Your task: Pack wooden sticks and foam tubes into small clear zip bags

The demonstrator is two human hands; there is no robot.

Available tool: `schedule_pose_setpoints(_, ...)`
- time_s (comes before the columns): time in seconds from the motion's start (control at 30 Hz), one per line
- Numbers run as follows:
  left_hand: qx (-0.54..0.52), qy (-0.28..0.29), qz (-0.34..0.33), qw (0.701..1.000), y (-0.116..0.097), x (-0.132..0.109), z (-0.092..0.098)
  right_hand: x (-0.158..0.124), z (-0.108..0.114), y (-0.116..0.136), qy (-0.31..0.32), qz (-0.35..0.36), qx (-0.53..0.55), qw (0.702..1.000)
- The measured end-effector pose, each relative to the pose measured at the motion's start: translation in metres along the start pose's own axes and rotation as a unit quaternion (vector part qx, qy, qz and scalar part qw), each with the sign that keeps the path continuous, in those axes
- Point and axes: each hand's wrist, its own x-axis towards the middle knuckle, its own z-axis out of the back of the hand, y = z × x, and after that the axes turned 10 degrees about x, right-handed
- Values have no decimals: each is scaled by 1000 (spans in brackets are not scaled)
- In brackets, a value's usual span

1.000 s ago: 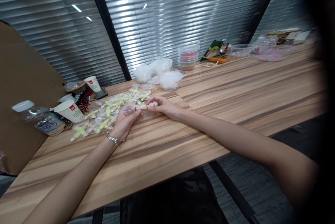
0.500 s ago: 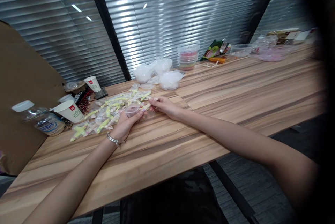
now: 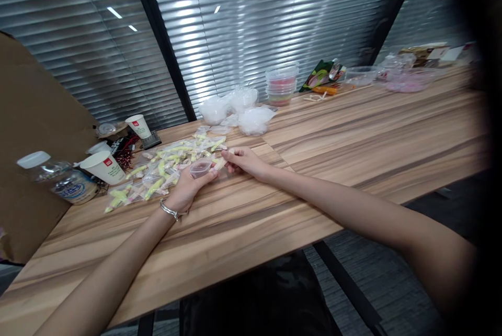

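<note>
My left hand [image 3: 187, 187] lies on the wooden table [image 3: 321, 147] with its fingers closed round a small clear plastic cup [image 3: 200, 168] that has something dark in it. A silver bracelet [image 3: 169, 210] sits on that wrist. My right hand [image 3: 245, 160] rests just to the right of the cup and pinches a small pale wrapped piece [image 3: 219, 163] at its fingertips, close to the cup's rim. Behind both hands spreads a heap of clear packets with yellow-green pieces [image 3: 164, 166].
Two paper cups [image 3: 105, 166] and a lying water bottle [image 3: 58, 179] are at the left beside a cardboard box [image 3: 27, 132]. Crumpled clear bags [image 3: 239, 108], stacked clear tubs [image 3: 281, 84], a green snack bag [image 3: 319, 74] and more containers [image 3: 408, 77] line the far edge.
The left hand has tipped the small cup upward and slightly right. The right hand has drawn its pale piece back towards the cup from the packet heap.
</note>
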Motion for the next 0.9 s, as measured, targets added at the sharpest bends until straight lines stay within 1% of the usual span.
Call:
schedule_pose_setpoints(0.13,-1,9,-8,1000,2,1,1,1,-4,-2,38,34,68,996)
schedule_pose_setpoints(0.23,13,17,-15,1000,2,1,1,0,-7,-2,47,40,97,993)
schedule_pose_setpoints(0.37,6,33,-21,999,1,1,0,-1,-10,0,37,19,127,991)
schedule_pose_setpoints(0.5,-29,26,-6,999,1,1,0,0,-9,0,-19,-24,150,988)
schedule_pose_setpoints(0.57,-25,23,-3,999,1,1,1,1,-8,-1,-36,-33,159,986)
schedule_pose_setpoints(0.77,21,-5,-21,1000,2,2,0,1,-6,-3,-13,-35,162,986)
schedule_pose_setpoints(0.9,24,0,-32,999,2,1,0,0,-7,-2,12,-31,152,988)
